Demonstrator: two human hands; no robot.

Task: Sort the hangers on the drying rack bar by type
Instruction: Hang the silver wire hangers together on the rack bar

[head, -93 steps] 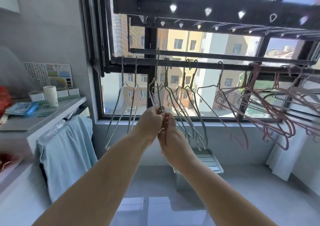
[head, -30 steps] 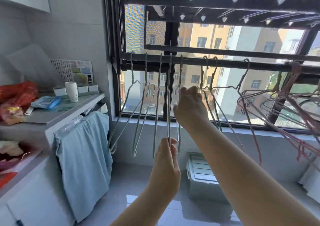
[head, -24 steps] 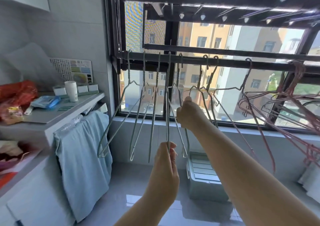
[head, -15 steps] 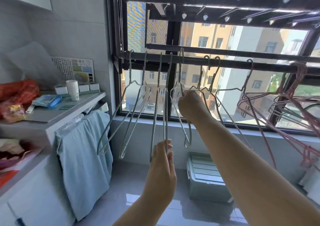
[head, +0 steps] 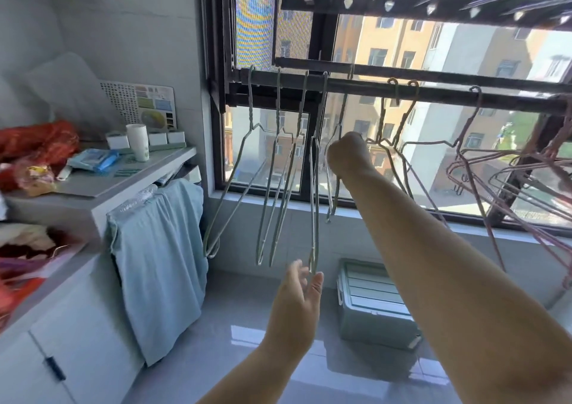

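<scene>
Fingers: left hand (head: 295,301) is up with fingers (head: 297,269) straight and loosely spread, thumb apart, nothing pinched. Right hand (head: 348,153) is curled into a fist, fingertips hidden behind it.
Window (head: 402,48): huge, dark frame, apartment blocks outside.
Drying rack bar (head: 371,86): dark, runs across the window at head height, every hanger hooks on it.
Counter (head: 123,181): grey, left side, kinda cluttered.
Blue cloth (head: 158,264): draped over the counter's front edge, hanging down.
Storage box (head: 371,304): pale green, on the floor under the window.
Green hangers (head: 278,109): five bunched at the bar's left end, two more just right of the fist.
Fourth hanger (head: 314,202): hangs edge-on, bottom tip sits between the left thumb and fingers; can't tell if it touches.
Fifth hanger (head: 342,116): right fist grips its shoulder.
Pink hangers (head: 464,156): tangled clump at the bar's right end.
White cup (head: 137,140): upright at the back of the counter.
</scene>
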